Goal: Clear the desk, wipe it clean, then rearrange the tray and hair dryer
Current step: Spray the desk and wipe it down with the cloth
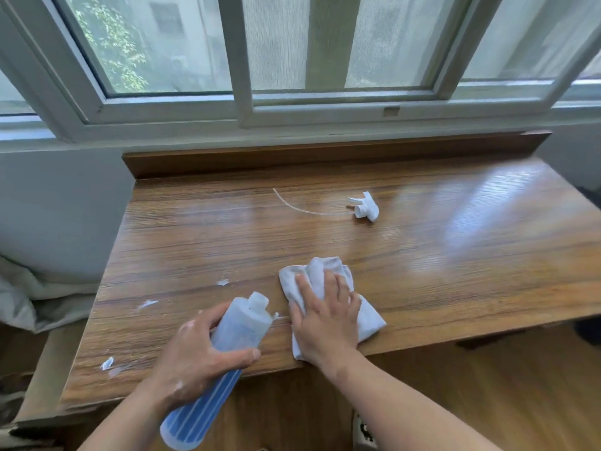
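Desk (422, 255): a wooden top with a raised back lip, set under a window (292, 43); its right half shows a glossy sheen.
Left hand (195, 356): curled round the middle of a bottle (240, 323), thumb on the side nearer the cloth, fingers wrapped over the far side.
Bottle: translucent with blue stripes on its lower part. It is tilted across the near edge of the desk, with the uncapped neck pointing away from the person and the base hanging off the edge.
Right hand (325, 317): flat, fingers straight and spread, pressing down on a cloth (367, 323).
Cloth: pale and crumpled, lying on the desk at its near edge, just beside the bottle's neck.
Spray head (366, 208): white, lying on its side towards the back of the desk, well apart from the bottle; its thin dip tube (292, 206) curves away to the left.
White smears (222, 282): several small patches scattered over the near left part of the desk.
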Motion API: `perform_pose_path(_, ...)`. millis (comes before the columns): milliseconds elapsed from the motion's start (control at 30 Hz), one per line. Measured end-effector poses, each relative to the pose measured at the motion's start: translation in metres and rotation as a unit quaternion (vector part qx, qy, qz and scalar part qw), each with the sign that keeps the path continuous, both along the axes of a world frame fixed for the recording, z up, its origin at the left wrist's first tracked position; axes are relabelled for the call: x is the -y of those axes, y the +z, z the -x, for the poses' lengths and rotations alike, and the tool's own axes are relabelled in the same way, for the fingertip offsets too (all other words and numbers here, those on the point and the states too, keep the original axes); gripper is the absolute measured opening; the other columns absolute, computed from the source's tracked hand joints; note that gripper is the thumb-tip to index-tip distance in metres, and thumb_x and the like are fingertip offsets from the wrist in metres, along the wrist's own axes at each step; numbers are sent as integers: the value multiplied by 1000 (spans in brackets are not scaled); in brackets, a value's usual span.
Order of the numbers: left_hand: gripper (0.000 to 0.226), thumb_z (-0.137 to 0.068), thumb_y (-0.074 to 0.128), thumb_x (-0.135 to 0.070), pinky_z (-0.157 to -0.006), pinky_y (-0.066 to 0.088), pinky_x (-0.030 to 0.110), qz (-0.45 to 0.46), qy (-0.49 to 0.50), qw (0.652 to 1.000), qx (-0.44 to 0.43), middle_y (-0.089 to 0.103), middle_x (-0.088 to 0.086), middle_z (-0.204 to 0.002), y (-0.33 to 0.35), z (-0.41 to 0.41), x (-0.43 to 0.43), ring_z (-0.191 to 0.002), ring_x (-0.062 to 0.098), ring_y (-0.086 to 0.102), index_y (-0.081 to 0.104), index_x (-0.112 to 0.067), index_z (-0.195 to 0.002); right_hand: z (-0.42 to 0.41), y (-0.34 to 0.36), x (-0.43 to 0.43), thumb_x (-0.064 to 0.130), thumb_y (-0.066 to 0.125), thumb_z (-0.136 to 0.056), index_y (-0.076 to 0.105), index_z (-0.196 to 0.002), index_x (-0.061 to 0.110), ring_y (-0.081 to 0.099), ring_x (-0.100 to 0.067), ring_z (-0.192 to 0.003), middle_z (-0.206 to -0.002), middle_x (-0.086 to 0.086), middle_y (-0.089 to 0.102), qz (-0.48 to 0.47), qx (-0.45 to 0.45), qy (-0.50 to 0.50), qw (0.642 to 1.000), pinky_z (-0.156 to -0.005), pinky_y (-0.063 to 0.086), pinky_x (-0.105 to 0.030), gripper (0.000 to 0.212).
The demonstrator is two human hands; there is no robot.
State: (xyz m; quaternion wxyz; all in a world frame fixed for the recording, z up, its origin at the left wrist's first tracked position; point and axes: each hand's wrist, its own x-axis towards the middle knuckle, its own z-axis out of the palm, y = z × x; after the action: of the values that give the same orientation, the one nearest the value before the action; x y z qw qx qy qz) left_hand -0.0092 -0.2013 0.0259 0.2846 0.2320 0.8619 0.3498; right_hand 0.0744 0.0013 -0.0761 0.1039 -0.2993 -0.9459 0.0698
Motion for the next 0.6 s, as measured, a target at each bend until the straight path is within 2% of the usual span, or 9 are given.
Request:
perform_pose_path(100, 66, -65, 92, -43, -70, 45, 13, -25, 8, 1000, 17, 69, -28, -101, 1, 1, 12, -95, -11, 61, 58, -48, -121, 39, 1, 25, 57, 47, -88, 52, -135, 41, 43, -36, -131, -141, -10, 48, 12, -4, 14, 1000, -100, 41, -58, 50)
perform_pose_path(233, 82, -52, 91, -61, -74, 49, 20, -24, 6, 999, 48, 71, -28, -105, -2, 5, 18, -97, -5, 63, 60, -47, -128, 39, 1, 16, 56, 41, -91, 49, -138, 41, 40, -33, -134, -143, -6, 44, 19, 5, 47, 999, -102, 39, -54, 50)
perform_pose_path(333, 92, -43, 84, -69, -75, 51, 26, -24, 13, 998, 58, 72, -20, -107, -6, 6, 17, -96, 4, 66, 61, -45, -129, 18, -1, -15, 58, 44, -91, 54, -134, 42, 47, -30, -129, -136, -4, 51, 23, -17, 51, 998, -98, 42, -50, 47)
perform_pose_path(467, 91, -42, 77, -71, -71, 50, 23, -24, 17, 998, 49, 73, -12, -105, -6, 4, 13, -94, 11, 68, 63, -43, -127, -24, -3, -86, 62, 44, -89, 55, -134, 43, 48, -29, -127, -138, -4, 51, 3, 2, 16, 1000, -96, 42, -46, 50)
perform_pose_path(600, 85, -42, 81, -69, -74, 52, 24, -27, 17, 998, 52, 73, -16, -106, -7, -2, 11, -96, 9, 69, 63, -46, -122, -68, 3, -153, 64, 36, -88, 55, -137, 42, 50, -31, -126, -139, -5, 50, -2, 28, -40, 999, -98, 42, -47, 57)
